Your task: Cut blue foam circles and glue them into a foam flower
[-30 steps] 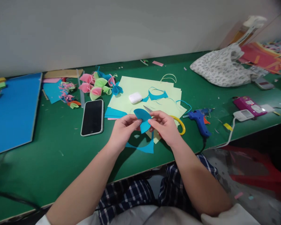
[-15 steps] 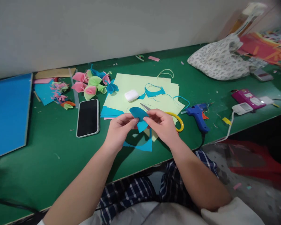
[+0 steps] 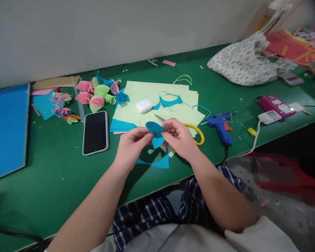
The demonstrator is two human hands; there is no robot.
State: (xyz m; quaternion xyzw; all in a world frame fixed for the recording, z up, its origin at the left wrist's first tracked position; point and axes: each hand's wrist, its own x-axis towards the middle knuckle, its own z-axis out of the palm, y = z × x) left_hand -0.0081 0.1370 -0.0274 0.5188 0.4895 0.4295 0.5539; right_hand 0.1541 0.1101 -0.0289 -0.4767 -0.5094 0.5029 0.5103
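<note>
I face a grey wall (image 3: 107, 35) at twelve o'clock across a green table (image 3: 55, 182); speckled floor (image 3: 291, 217) shows at four o'clock.

Blue paper piece (image 3: 156, 135), white cloth (image 3: 243, 64) perhaps grey-spotted

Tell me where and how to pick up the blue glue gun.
The blue glue gun is best gripped by its handle, probably from the near side: it lies on its side, handle angled toward the near side, nozzle pointing right, away from that grip.
</note>
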